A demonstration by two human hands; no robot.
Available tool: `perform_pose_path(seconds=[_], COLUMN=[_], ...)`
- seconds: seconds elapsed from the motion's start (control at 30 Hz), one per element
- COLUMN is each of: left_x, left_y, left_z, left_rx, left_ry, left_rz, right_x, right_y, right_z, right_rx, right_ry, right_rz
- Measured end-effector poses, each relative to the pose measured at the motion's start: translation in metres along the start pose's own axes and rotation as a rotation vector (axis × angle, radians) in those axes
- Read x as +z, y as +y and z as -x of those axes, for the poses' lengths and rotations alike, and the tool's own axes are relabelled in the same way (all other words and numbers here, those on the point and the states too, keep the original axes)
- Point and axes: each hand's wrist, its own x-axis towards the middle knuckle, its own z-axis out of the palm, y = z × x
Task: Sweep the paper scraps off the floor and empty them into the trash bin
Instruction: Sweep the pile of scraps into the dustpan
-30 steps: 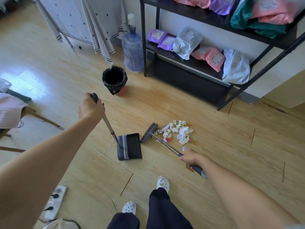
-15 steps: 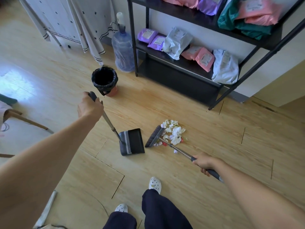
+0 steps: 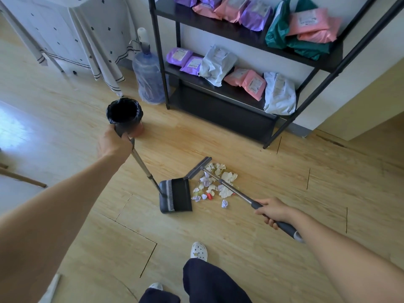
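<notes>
A pale wooden floor (image 3: pixel 262 226) fills the room, and on it a black dustpan (image 3: pixel 178 196) sits flat with its open lip turned toward the paper scraps (image 3: pixel 215 184). The scraps lie in a loose pile just beside that lip, none yet on the pan as far as can be seen. One white ball has strayed to the near edge of the pile, a little farther from the lip than the rest.

The left hand (image 3: pixel 113 144) is wrapped round the top of the dustpan's upright pole and holds it steady. The right hand (image 3: pixel 274 212) has its fingers curled round the dark grip of the broom (image 3: pixel 236 192). The broom's shaft runs slantwise over the pile, from this hand to the broom head (image 3: pixel 200 168). The head rests on the far side of the scraps, its lower end close against the dustpan's far corner; whether they touch I cannot tell.

So the pile sits between the broom head, the shaft and the lip. The coming stroke probably calls for the head to be brought round behind the scraps, on the side away from the dustpan, and drawn toward the lip.

The trash bin (image 3: pixel 124 115), lined in black, stands well beyond the dustpan, past the left hand.
</notes>
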Motion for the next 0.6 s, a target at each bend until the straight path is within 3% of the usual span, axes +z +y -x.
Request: perform_pose_path(seconds=[0.13, 0.27, 0.6], left_x=[0.004, 0.015, 0.028], left_y=[0.006, 0.011, 0.022], left_z=[0.003, 0.008, 0.000], left_rx=[-0.021, -0.018, -0.017], left_ry=[-0.001, -0.020, -0.022], left_rz=[0.036, 0.036, -0.025], right_x=[0.000, 0.001, -0.014], right_y=[-0.010, -0.023, -0.052], right_z=[-0.009, -0.025, -0.073], right_rx=[0.024, 0.117, 0.130], right_ry=[0.055, 0.023, -0.023], right_rz=[-0.137, -0.367, -0.725])
